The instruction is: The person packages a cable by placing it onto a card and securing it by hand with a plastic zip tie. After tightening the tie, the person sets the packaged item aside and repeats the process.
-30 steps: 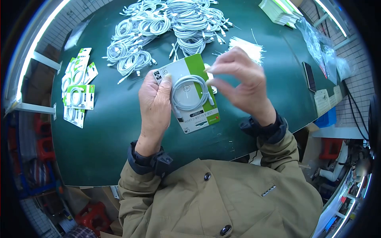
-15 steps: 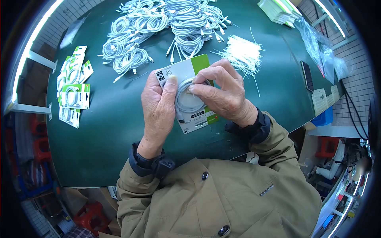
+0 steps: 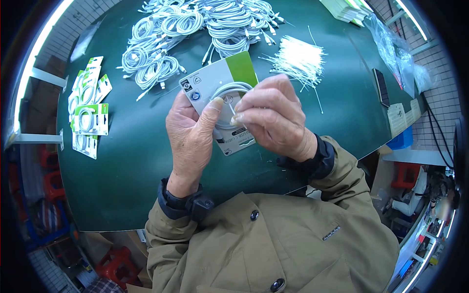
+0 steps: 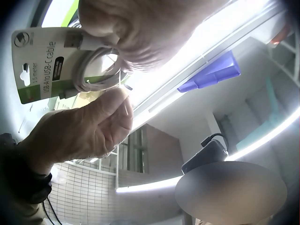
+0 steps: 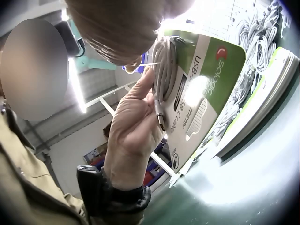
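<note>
A white and green cable card is gripped at its left edge by my left hand, the thumb over the front. A coiled pale cable lies on the card; the right wrist view shows the coil against the printed face. My right hand pinches a thin white tie over the middle of the coil. In the left wrist view the tie runs up from the fingertips of the right hand, beside the coil.
Heaped coiled cables lie at the far side of the green table. White ties are piled to their right. Carded cables lie at the left. A phone, plastic bags and stacked cards are at the right.
My right hand came in from the card's right side to the coil, then moved slightly down with the tie. The card, in my left hand, has shifted a little up and left since half a second ago.
</note>
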The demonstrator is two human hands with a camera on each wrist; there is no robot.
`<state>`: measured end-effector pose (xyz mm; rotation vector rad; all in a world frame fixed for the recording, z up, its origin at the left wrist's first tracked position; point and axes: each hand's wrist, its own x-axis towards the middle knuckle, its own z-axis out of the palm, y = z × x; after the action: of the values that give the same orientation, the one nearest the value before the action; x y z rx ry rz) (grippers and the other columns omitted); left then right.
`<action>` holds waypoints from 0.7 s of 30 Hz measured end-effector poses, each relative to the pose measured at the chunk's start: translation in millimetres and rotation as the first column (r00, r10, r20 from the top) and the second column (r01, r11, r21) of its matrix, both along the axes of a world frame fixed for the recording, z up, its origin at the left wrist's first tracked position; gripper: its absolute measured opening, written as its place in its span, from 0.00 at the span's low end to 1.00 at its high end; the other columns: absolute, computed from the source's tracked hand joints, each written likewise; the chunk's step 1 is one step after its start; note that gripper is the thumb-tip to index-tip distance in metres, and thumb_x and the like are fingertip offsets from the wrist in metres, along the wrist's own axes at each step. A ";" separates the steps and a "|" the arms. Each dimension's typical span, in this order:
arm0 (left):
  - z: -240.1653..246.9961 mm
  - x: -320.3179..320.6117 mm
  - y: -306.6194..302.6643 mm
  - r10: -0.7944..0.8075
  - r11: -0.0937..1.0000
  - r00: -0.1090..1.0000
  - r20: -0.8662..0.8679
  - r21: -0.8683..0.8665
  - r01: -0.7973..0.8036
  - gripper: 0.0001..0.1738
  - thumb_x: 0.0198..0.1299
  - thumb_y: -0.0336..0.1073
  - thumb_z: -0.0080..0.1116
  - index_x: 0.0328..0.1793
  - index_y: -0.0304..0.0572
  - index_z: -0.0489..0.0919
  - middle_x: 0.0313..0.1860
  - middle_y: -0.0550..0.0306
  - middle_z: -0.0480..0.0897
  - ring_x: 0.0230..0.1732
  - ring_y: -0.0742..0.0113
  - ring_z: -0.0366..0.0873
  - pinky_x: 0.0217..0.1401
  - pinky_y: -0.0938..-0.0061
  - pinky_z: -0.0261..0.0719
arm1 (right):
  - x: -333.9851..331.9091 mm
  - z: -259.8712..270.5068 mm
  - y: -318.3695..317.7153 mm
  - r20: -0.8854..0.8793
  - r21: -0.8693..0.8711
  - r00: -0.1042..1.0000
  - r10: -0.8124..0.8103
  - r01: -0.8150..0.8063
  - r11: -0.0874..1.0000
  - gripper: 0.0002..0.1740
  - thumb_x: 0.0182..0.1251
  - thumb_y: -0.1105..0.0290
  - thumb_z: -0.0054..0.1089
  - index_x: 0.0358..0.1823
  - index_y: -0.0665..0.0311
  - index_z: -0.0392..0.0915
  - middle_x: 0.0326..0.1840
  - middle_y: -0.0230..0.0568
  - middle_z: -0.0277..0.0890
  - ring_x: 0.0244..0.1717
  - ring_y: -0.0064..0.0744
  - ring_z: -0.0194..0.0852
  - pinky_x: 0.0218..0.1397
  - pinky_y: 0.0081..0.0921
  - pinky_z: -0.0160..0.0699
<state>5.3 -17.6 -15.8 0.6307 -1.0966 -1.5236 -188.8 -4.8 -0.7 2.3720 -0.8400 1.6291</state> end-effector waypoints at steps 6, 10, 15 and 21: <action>2.2 1.4 -1.1 0.007 1.000 1.000 -0.022 0.022 -0.006 0.20 0.76 0.27 0.64 0.70 0.30 0.76 0.61 0.46 0.87 0.59 0.65 0.87 0.68 0.66 0.83 | 2.4 -3.3 8.1 0.088 0.092 0.986 0.142 -0.150 0.984 0.13 0.59 0.77 0.77 0.42 0.59 0.82 0.46 0.35 0.88 0.43 0.37 0.86 0.48 0.35 0.82; 3.5 -1.2 -0.2 0.046 0.999 0.999 -0.017 0.030 -0.046 0.20 0.74 0.28 0.67 0.68 0.29 0.77 0.57 0.48 0.89 0.55 0.69 0.87 0.60 0.72 0.85 | 0.3 -2.4 9.1 0.087 0.129 0.976 0.199 -0.209 0.969 0.12 0.70 0.77 0.74 0.45 0.59 0.78 0.46 0.42 0.88 0.42 0.40 0.88 0.43 0.35 0.84; 2.9 -1.7 -1.3 0.065 0.997 0.998 -0.003 0.039 -0.065 0.20 0.74 0.28 0.67 0.67 0.29 0.78 0.57 0.49 0.89 0.54 0.70 0.88 0.59 0.73 0.86 | 3.2 -2.6 10.9 0.088 0.163 0.968 0.236 -0.248 0.955 0.13 0.68 0.78 0.75 0.45 0.58 0.77 0.47 0.42 0.88 0.41 0.40 0.89 0.43 0.34 0.84; 2.0 -2.8 -0.9 0.065 0.997 0.998 -0.005 0.042 -0.065 0.19 0.74 0.27 0.66 0.67 0.29 0.77 0.57 0.49 0.89 0.54 0.70 0.87 0.60 0.73 0.85 | 7.4 -5.5 11.2 0.113 0.173 0.955 0.274 -0.290 0.941 0.14 0.67 0.78 0.75 0.45 0.58 0.77 0.47 0.42 0.89 0.41 0.39 0.90 0.42 0.33 0.85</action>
<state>2.5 -18.5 -13.9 0.6834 -1.0325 -1.4947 -181.4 6.3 -6.2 2.6751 -0.7232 1.8450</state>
